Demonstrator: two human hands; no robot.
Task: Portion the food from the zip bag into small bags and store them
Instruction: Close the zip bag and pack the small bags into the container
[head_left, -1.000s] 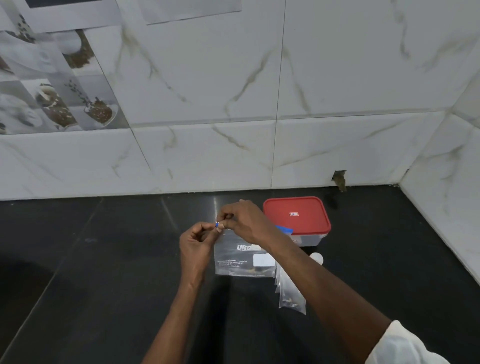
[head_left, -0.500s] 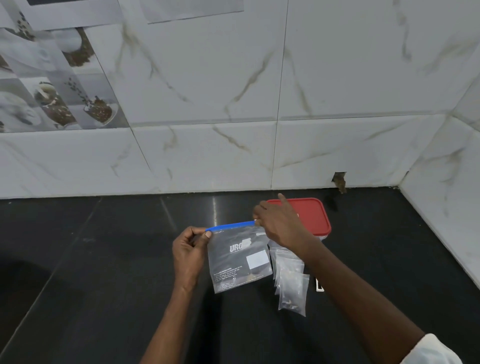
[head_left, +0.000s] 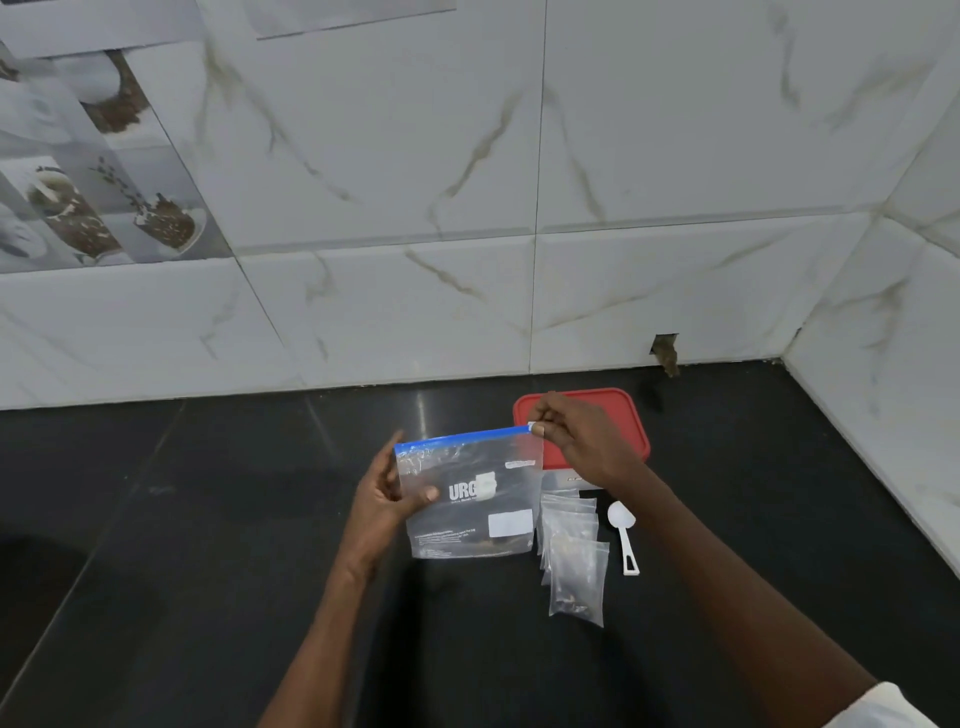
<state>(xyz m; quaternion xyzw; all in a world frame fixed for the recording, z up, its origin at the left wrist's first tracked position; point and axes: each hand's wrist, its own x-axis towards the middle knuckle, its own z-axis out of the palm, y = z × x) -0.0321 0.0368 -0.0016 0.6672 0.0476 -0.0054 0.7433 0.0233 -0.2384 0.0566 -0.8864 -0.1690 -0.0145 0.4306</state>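
L hand (head_left: 382, 499) grips the left edge of the clear zip bag (head_left: 472, 499), thumb pressed on the front, other fingers behind it. Bag is held upright over the black surface (head_left: 208, 519), printed side to the camera; can't tell if its bottom edge touches. R hand (head_left: 582, 441) has its fingers pinched on the right end of the blue zip strip (head_left: 462, 439), at the bag's top right corner. A little dark food sits at the bottom of the zip bag. Just right of it, a stack of small clear bags (head_left: 574, 566) lies flat on the surface, w/ dark bits in the front one. White plastic spoon (head_left: 623, 535) lies beside the stack, on its right, bowl end toward the wall. Red-lidded container (head_left: 618, 410) sits behind R hand, near the marble-tile wall (head_left: 623, 208).
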